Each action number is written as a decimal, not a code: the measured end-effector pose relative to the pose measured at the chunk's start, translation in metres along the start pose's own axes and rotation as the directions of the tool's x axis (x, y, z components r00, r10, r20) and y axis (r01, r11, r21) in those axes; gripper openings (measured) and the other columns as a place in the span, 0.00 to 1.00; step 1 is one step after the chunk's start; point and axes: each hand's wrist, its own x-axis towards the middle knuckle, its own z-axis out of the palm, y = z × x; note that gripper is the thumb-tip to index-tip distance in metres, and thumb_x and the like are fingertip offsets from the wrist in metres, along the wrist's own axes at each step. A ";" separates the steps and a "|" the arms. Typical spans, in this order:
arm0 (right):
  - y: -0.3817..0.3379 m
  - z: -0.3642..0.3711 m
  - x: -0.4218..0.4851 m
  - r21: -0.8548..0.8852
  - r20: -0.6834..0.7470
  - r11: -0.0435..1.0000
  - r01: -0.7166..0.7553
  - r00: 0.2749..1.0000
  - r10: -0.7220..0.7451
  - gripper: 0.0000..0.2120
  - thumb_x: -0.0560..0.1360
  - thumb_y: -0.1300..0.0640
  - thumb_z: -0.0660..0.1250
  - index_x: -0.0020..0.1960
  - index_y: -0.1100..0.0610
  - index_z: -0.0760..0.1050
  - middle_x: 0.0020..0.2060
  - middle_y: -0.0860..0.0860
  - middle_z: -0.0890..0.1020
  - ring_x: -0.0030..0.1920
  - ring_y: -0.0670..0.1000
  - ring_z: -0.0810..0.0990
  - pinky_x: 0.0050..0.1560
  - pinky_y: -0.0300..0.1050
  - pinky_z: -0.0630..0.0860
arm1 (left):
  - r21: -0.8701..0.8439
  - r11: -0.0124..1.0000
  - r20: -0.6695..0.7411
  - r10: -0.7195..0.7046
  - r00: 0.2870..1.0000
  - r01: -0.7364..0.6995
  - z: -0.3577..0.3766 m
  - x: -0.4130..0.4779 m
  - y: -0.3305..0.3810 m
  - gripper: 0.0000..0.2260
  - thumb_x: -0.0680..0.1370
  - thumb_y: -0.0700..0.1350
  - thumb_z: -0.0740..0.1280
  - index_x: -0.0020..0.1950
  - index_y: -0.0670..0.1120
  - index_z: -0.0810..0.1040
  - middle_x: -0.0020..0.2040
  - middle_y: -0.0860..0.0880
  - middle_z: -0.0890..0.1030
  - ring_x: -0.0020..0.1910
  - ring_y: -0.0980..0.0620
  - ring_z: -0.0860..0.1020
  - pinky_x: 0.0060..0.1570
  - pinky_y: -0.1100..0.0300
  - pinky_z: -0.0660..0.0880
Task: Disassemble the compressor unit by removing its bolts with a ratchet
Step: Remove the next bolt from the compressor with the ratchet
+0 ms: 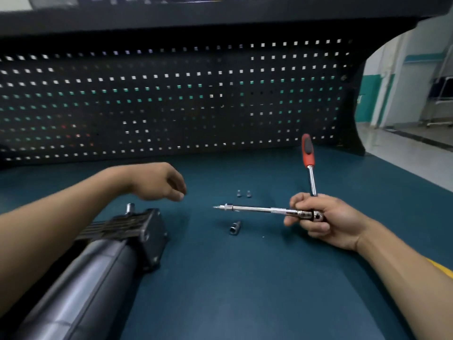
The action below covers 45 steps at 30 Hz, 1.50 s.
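The compressor unit (pixel 103 251), a grey cylinder with a dark finned head, lies at the lower left of the blue bench. My left hand (pixel 159 181) hovers above its far end with fingers loosely curled, holding nothing. My right hand (pixel 318 219) grips the head of the ratchet (pixel 309 165), whose red and black handle points up and away. A long bolt (pixel 252 209) sticks out leftward from the ratchet's socket, level above the bench. Two small bolts (pixel 244 193) stand on the bench behind it. A loose socket (pixel 234 228) lies below it.
A black pegboard (pixel 171 101) rises along the back of the bench (pixel 245 278). The bench's right edge has a yellow strip (pixel 441 268). Beyond it a tiled floor and a teal and white wall show.
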 end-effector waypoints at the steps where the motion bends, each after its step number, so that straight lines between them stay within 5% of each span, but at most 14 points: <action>1: 0.001 0.007 0.000 -0.069 0.018 0.998 0.007 1.000 -0.006 0.05 0.71 0.61 0.65 0.47 0.59 0.73 0.42 0.69 0.83 0.18 0.44 0.61 0.19 0.35 0.59 | -0.006 1.000 -0.014 -0.004 1.000 0.004 0.006 -0.012 -0.004 0.04 0.78 0.46 0.71 0.51 0.52 0.83 0.48 0.59 0.84 0.49 0.61 0.81 0.54 0.66 0.75; 8: 0.017 0.066 -0.001 -0.389 0.176 0.918 0.076 0.984 -0.007 0.16 0.68 0.60 0.74 0.54 0.61 0.78 0.48 0.66 0.85 0.21 0.46 0.64 0.23 0.36 0.64 | -0.204 0.978 -0.011 -0.035 0.999 0.033 0.026 -0.033 0.012 0.16 0.75 0.31 0.59 0.48 0.43 0.84 0.41 0.49 0.87 0.42 0.52 0.84 0.50 0.58 0.81; 12: 0.025 0.075 -0.007 -0.466 0.158 0.880 0.090 0.987 -0.018 0.18 0.71 0.59 0.73 0.59 0.61 0.78 0.47 0.63 0.86 0.25 0.50 0.68 0.25 0.37 0.63 | -0.093 0.993 0.154 -0.060 0.986 0.075 0.033 -0.032 0.018 0.18 0.75 0.34 0.55 0.45 0.46 0.85 0.38 0.51 0.87 0.36 0.57 0.83 0.34 0.69 0.75; 17: 0.024 0.079 -0.005 -0.446 0.107 0.891 0.085 0.993 -0.041 0.18 0.67 0.58 0.72 0.55 0.63 0.80 0.41 0.64 0.86 0.31 0.55 0.73 0.24 0.37 0.60 | -0.079 0.993 0.130 -0.073 0.989 0.084 0.031 -0.031 0.017 0.19 0.74 0.35 0.55 0.45 0.47 0.85 0.39 0.52 0.87 0.34 0.60 0.81 0.32 0.70 0.72; 20: 0.023 0.079 -0.006 -0.395 0.087 0.915 0.082 0.995 -0.052 0.12 0.70 0.64 0.70 0.52 0.66 0.79 0.34 0.62 0.84 0.37 0.54 0.84 0.22 0.35 0.59 | -0.070 0.994 0.123 -0.079 0.989 0.088 0.031 -0.033 0.017 0.19 0.74 0.36 0.54 0.46 0.48 0.84 0.39 0.53 0.87 0.36 0.59 0.81 0.37 0.69 0.74; 25: 0.023 0.080 -0.006 -0.358 0.075 0.931 0.077 0.996 -0.054 0.09 0.69 0.66 0.69 0.49 0.66 0.79 0.35 0.66 0.83 0.34 0.51 0.85 0.21 0.35 0.59 | -0.075 0.993 0.126 -0.077 0.989 0.087 0.031 -0.035 0.019 0.19 0.74 0.36 0.54 0.50 0.49 0.83 0.39 0.54 0.87 0.48 0.57 0.83 0.52 0.64 0.77; 35: 0.023 0.081 -0.005 -0.319 0.084 0.944 0.087 0.994 -0.063 0.11 0.67 0.65 0.70 0.48 0.66 0.78 0.43 0.72 0.82 0.30 0.50 0.84 0.21 0.36 0.56 | -0.038 0.996 0.100 -0.070 0.993 0.074 0.031 -0.033 0.020 0.16 0.75 0.37 0.57 0.49 0.46 0.84 0.39 0.53 0.87 0.34 0.63 0.80 0.29 0.72 0.70; 45: 0.019 0.079 0.000 -0.329 0.103 0.942 0.065 0.994 -0.033 0.12 0.67 0.63 0.71 0.50 0.64 0.78 0.45 0.72 0.83 0.24 0.46 0.78 0.25 0.38 0.52 | -0.020 0.997 0.095 -0.077 0.993 0.079 0.032 -0.030 0.019 0.14 0.76 0.39 0.59 0.51 0.45 0.85 0.37 0.55 0.86 0.34 0.66 0.79 0.31 0.73 0.71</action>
